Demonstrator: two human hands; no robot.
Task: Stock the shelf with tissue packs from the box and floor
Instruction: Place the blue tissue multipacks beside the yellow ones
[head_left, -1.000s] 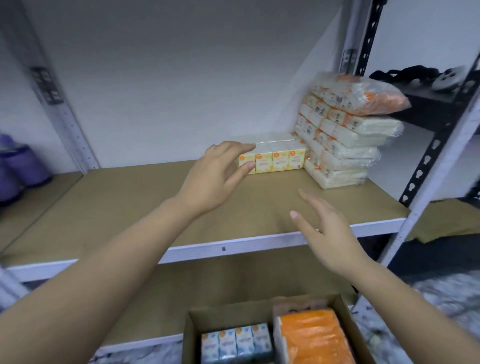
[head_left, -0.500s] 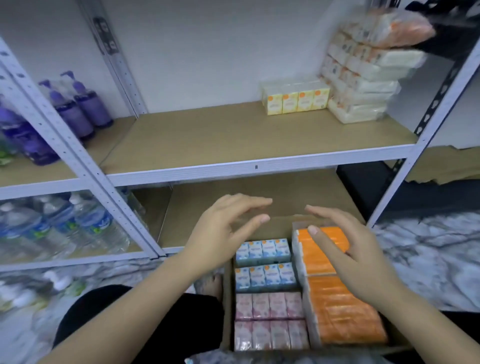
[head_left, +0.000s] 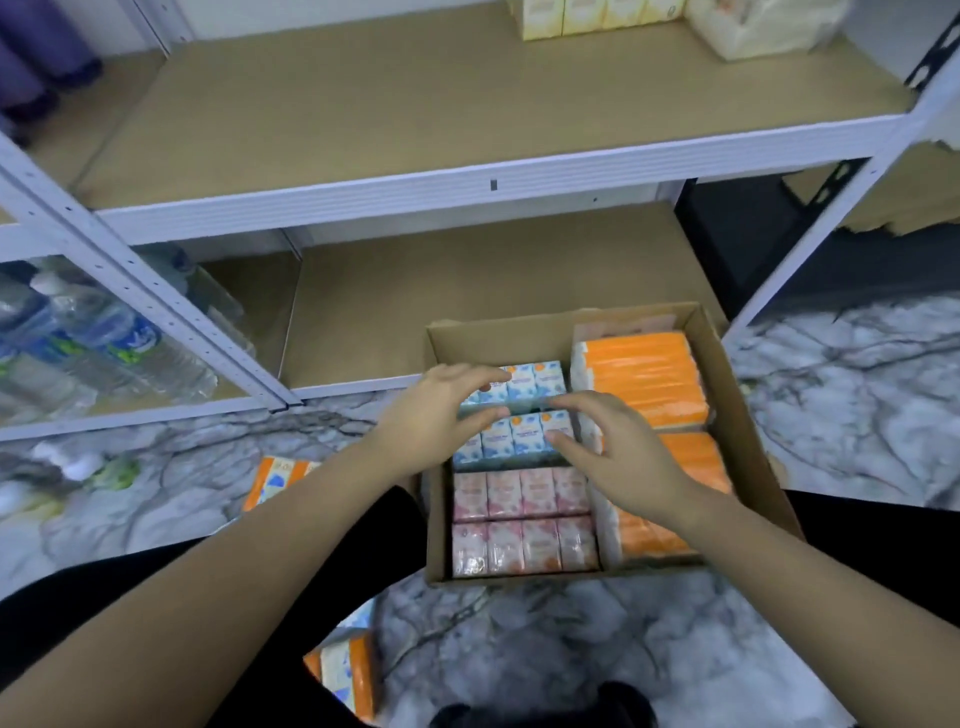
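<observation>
Now | left hand (head_left: 434, 415), right hand (head_left: 618, 457) over blue packs (head_left: 519, 434) in box (head_left: 748, 447) | fingers spread, grasping nothing

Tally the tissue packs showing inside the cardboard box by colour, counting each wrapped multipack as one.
Inside the cardboard box:
Blue packs: 2
Pink packs: 2
Orange packs: 3, the nearest partly hidden by the right hand
Total: 7

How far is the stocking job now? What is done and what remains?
Done: yellow packs and a cream stack sit on the shelf. In hand: left hand and right hand reach over the blue packs, gripping nothing. Left: the box looks nearly full; floor packs wait.
</observation>
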